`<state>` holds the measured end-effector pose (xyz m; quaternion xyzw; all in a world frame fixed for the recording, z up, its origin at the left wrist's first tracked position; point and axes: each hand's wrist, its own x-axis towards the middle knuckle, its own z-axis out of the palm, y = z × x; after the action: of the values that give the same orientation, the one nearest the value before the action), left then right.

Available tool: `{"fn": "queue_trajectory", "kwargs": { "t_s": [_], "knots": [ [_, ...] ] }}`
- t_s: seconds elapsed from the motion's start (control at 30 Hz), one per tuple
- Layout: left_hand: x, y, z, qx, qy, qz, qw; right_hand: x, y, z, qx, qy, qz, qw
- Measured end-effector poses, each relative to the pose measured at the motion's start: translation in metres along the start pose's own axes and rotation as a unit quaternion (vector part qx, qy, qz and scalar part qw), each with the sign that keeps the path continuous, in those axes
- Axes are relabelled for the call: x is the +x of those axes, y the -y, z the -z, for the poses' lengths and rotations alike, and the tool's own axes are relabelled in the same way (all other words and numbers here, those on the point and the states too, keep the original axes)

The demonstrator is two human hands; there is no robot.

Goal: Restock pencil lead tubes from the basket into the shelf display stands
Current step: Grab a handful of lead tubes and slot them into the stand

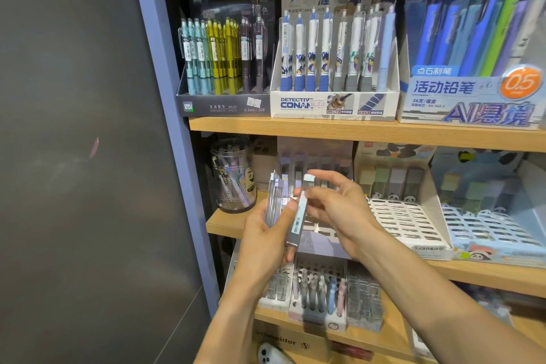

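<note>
Wooden shelves [369,131] of pencil displays form the background; a fan of lead tubes [276,201] is gripped in the left hand [266,233], while one blue-capped tube [300,213] is pinched between the right hand's [339,210] thumb and fingers. This tube is best drawn clear, kept upright, and lowered into a free slot of the display stand [316,168] behind, apparently part-filled.

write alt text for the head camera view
A person's left hand grips a bundle of pencil lead tubes while the right hand pinches one tube from it, before wooden shelves of mechanical pencil displays.
</note>
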<state>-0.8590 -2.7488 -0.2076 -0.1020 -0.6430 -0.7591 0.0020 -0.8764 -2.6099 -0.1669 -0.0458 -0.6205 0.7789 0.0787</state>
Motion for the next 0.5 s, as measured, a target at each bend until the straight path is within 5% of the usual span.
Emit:
{"fn": "queue_trajectory", "kwargs": {
  "t_s": [0.33, 0.5],
  "knots": [
    [0.011, 0.01, 0.005, 0.05, -0.077, -0.019, 0.996, 0.008, 0.0, 0.014, -0.088, -0.01, 0.058, 0.994],
    [0.01, 0.009, 0.0, 0.055, -0.076, -0.021, 0.995, 0.009, 0.01, 0.024, -0.116, -0.105, 0.166, 0.974]
  ]
}}
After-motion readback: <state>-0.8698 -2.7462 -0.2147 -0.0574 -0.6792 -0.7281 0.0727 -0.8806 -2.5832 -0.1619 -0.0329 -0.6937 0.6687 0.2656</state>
